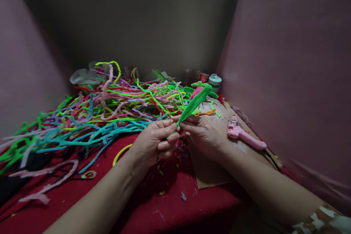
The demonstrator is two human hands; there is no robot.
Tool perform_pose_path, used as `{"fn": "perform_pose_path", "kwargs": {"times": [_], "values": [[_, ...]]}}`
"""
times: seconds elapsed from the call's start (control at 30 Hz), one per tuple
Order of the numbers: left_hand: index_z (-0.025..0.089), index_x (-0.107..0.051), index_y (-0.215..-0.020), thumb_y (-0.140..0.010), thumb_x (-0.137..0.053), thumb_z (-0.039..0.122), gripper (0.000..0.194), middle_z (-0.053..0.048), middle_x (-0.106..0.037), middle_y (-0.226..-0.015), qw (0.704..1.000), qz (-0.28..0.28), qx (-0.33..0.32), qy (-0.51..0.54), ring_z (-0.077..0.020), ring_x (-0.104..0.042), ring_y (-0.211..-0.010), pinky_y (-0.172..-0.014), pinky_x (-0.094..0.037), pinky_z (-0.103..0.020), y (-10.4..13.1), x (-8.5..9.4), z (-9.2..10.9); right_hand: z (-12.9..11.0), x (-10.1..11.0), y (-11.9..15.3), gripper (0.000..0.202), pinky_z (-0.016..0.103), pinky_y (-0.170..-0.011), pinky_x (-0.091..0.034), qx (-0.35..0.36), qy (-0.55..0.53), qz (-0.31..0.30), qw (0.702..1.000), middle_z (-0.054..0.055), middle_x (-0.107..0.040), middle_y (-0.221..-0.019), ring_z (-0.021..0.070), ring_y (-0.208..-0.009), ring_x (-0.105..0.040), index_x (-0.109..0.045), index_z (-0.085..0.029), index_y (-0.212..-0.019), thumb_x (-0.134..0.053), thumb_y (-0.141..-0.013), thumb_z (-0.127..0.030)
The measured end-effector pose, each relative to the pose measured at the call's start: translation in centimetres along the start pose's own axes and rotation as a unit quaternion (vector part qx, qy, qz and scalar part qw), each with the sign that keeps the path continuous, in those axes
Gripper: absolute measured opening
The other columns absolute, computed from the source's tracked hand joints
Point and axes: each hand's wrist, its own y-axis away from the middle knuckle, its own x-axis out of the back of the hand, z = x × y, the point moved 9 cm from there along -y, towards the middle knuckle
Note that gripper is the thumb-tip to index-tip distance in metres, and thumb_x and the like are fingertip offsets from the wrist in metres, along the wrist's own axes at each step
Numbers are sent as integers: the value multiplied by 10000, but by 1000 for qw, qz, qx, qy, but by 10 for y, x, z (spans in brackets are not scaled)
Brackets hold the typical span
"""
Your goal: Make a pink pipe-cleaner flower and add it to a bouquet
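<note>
Both my hands meet over the front of the table around a long green leaf shape made of pipe cleaners (194, 104). Its narrow lower end sits between the fingertips, and its broad tip points up and to the right. My left hand (157, 137) pinches the stem end, with a short green bit showing below the fingers. Close against it, my right hand (201, 131) pinches the base of the leaf from the other side. Behind the leaf's upper part, a pink fuzzy piece with green leaves (196, 92) is partly hidden.
A large tangle of coloured pipe cleaners (123, 106) covers the left and back. At right, a pink hot glue gun (245, 137) lies on a cardboard sheet (211, 172). A pale teal-lidded jar (215, 82) stands behind. Scraps litter the red tablecloth (175, 204).
</note>
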Motion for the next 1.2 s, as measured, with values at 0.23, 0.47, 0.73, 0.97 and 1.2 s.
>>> {"fn": "perform_pose_path", "kwargs": {"times": [0.23, 0.47, 0.73, 0.97, 1.2], "values": [[172, -513, -690, -831, -497, 387, 258, 28, -491, -558, 913, 165, -134, -347, -70, -420, -431, -418, -331, -183, 7, 16, 23, 1, 3, -2, 215, 307, -743, -433, 19, -17, 22, 999, 16, -699, -882, 149, -753, -582, -725, -254, -915, -702, -709, -313], [190, -587, -761, -851, -459, 259, 170, 16, -540, -618, 714, 228, -276, -602, -108, -486, -563, -560, -351, -216, 20, 2, 39, -4, 6, 1, 183, 294, -691, -409, 34, 36, 48, 998, 12, -686, -765, 127, -672, -527, -739, -239, -860, -704, -697, -315], [174, -494, -624, -796, -534, 297, 216, 61, -407, -524, 881, 223, -183, -374, -67, -332, -469, -455, -278, -192, 15, 15, 37, -14, 1, 3, 190, 263, -647, -392, 33, 88, 21, 995, -5, -638, -713, 120, -648, -476, -732, -254, -907, -628, -749, -254], [161, -510, -633, -742, -608, 315, 212, 74, -396, -483, 952, 179, -120, -216, -31, -280, -393, -390, -201, -169, 7, 18, 22, -13, 5, 1, 212, 251, -620, -371, 31, 90, 24, 995, -11, -648, -723, 106, -622, -457, -734, -245, -882, -595, -733, -186], [155, -477, -652, -757, -625, 292, 227, 72, -427, -467, 994, 79, -39, -68, -2, -230, -336, -363, -145, -149, 4, 8, 9, -10, 7, -1, 180, 269, -656, -389, 36, 24, 13, 999, -9, -659, -697, 111, -642, -500, -744, -233, -834, -663, -694, -153]]}}
